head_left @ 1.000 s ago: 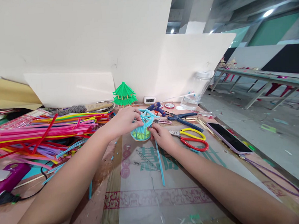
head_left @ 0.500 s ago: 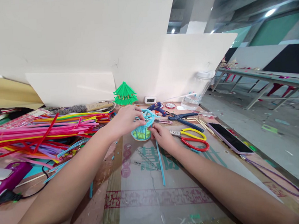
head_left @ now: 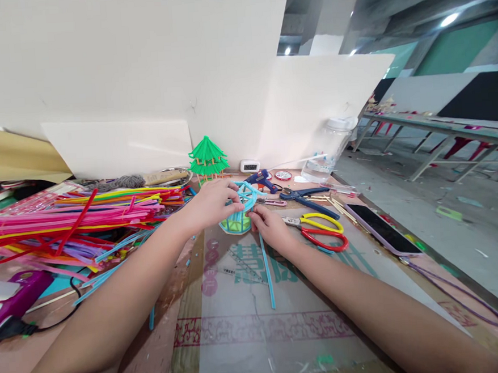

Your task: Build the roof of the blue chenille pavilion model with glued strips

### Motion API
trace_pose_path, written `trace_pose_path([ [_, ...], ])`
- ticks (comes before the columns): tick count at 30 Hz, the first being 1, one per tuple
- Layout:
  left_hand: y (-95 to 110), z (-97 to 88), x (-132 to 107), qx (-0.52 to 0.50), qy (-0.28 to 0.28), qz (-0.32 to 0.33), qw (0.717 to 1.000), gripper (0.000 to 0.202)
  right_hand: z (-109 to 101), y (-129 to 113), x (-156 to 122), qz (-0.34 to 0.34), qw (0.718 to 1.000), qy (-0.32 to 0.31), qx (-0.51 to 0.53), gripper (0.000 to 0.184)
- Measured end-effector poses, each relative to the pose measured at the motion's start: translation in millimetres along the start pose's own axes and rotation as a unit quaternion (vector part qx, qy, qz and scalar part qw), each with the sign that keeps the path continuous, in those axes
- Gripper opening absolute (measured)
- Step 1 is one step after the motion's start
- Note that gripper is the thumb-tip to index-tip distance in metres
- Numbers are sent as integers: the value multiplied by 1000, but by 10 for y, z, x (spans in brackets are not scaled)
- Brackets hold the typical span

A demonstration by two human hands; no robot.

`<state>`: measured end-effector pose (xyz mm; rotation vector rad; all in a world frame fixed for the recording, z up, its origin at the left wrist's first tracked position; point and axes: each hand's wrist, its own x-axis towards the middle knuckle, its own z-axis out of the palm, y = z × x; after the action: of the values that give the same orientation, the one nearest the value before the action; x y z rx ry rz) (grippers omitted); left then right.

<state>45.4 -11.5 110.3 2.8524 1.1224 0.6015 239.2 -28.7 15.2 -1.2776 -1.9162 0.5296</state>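
Note:
A small light-blue pipe-cleaner model (head_left: 236,226), framed like a little pavilion with a yellow-green inside, stands on the clear sheet between my hands. My left hand (head_left: 216,201) reaches over its left side, thumb and fingers closed on the upper part. At the right side of the model, my right hand (head_left: 270,226) has its thumb and fingertips pinched together against a post. The fingertips hide exactly what is between them. A loose blue pipe cleaner (head_left: 268,276) runs from beneath the right hand toward me. Behind the left hand stands a green-roofed pavilion model (head_left: 207,155).
Bundles of coloured pipe cleaners (head_left: 72,219) lie left, near a purple power strip (head_left: 20,299). To the right are red-and-yellow-handled scissors (head_left: 323,232), blue pliers (head_left: 314,202), a phone (head_left: 382,228) and a clear water jar (head_left: 325,152). A glue gun (head_left: 263,180) and timer (head_left: 250,166) sit behind.
Both hands stay almost where they were on the blue model. The left fingers have shifted very slightly; nothing has been let go.

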Motion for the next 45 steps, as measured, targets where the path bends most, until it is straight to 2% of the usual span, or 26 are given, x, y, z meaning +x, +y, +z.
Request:
trace_pose_path([
  [5, -30, 6, -10, 11, 11, 3, 1000, 27, 5, 8, -6, 3, 1000, -1, 1, 27],
  [10, -43, -15, -15, 33, 22, -21, 999, 28, 13, 27, 6, -1, 1000, -1, 3, 27],
  [21, -55, 27, 12, 24, 25, -1, 999, 27, 11, 21, 0, -1, 1000, -1, 1, 28],
  [27, -88, -49, -10, 27, 15, -11, 999, 33, 0, 6, -4, -1, 1000, -2, -1, 27],
  [31, -140, -86, -33, 29, 2, 11, 1000, 31, 5, 3, -3, 3, 1000, -2, -1, 27],
  [38, -178, -36, -13, 11, -5, 35, 999, 24, 9, 6, -6, 0, 1000, 1, 8, 27],
  [41, -164, -45, -9, 9, -1, 27, 1000, 26, 7, -8, -10, -1, 1000, 5, 17, 25],
  [45, -140, -128, -34, -29, 33, -8, 999, 31, -2, -9, 3, 10, 999, 18, 35, 22],
])
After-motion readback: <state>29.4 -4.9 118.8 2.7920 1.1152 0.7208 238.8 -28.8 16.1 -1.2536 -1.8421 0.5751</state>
